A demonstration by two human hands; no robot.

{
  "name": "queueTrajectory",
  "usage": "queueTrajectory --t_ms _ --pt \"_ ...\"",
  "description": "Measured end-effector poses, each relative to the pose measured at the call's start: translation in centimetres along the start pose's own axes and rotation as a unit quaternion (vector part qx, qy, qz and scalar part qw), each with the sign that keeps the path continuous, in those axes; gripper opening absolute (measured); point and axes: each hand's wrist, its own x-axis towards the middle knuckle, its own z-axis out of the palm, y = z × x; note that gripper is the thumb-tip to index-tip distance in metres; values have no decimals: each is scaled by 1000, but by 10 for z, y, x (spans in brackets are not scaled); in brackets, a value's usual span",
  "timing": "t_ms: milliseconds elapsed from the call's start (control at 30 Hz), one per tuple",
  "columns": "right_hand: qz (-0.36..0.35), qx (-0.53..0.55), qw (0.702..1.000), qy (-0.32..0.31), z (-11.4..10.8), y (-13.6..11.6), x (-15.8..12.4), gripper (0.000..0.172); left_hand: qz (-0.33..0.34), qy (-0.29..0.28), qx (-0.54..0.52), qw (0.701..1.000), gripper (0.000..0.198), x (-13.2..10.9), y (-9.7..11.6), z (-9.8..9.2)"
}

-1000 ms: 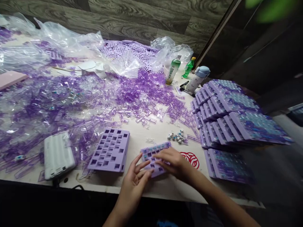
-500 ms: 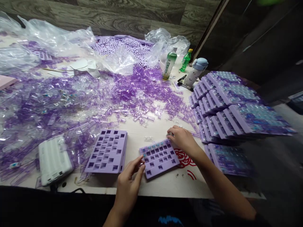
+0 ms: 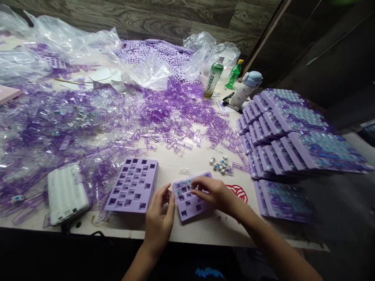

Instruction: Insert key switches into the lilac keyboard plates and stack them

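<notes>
A small purple tray (image 3: pixel 189 201) with square holes lies near the table's front edge, its top row filled with small blue-topped parts. My left hand (image 3: pixel 159 218) rests at the tray's left edge, fingers curled against it. My right hand (image 3: pixel 213 193) lies over the tray's upper right, fingers pinched on something I cannot make out. A little heap of small blue and white parts (image 3: pixel 221 164) lies just beyond the tray. A stack of empty purple trays (image 3: pixel 133 185) sits to the left.
Filled purple trays (image 3: pixel 293 132) are stacked in rows at the right. Clear and purple plastic strips (image 3: pixel 88 121) cover the table's middle and left, with plastic bags (image 3: pixel 73 43) behind. A white ribbed box (image 3: pixel 67 195) sits front left. Two green bottles (image 3: pixel 213 80) and a flask (image 3: pixel 246 89) stand at the back.
My right hand went out to the heap of small parts, then came back over the tray. My left hand stayed at the tray's left edge.
</notes>
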Motion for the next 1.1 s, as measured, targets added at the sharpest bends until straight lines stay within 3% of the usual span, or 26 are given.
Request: queueTrajectory --t_ms 67,233,400,600,767,967,1100 --pt "-37 -30 999 -17 16 1 -1 22 15 18 9 1000 33 1 -5 2" --pt "-101 -109 989 -13 36 11 -1 26 4 -6 -40 999 30 2 -13 4" --pt "-100 -68 993 -11 33 14 -3 20 20 -28 -51 998 33 0 -17 4" --pt "-97 -37 994 -21 31 19 -3 20 117 -19 31 993 33 2 -25 4" --pt "-107 -36 993 -32 30 18 -2 21 97 -20 26 995 33 2 -24 4" --pt "-108 -30 994 9 34 21 -1 16 80 -22 1 997 33 2 -23 4" --pt "-101 -57 993 -12 34 22 2 19 67 -6 -8 998 31 -2 -22 3"
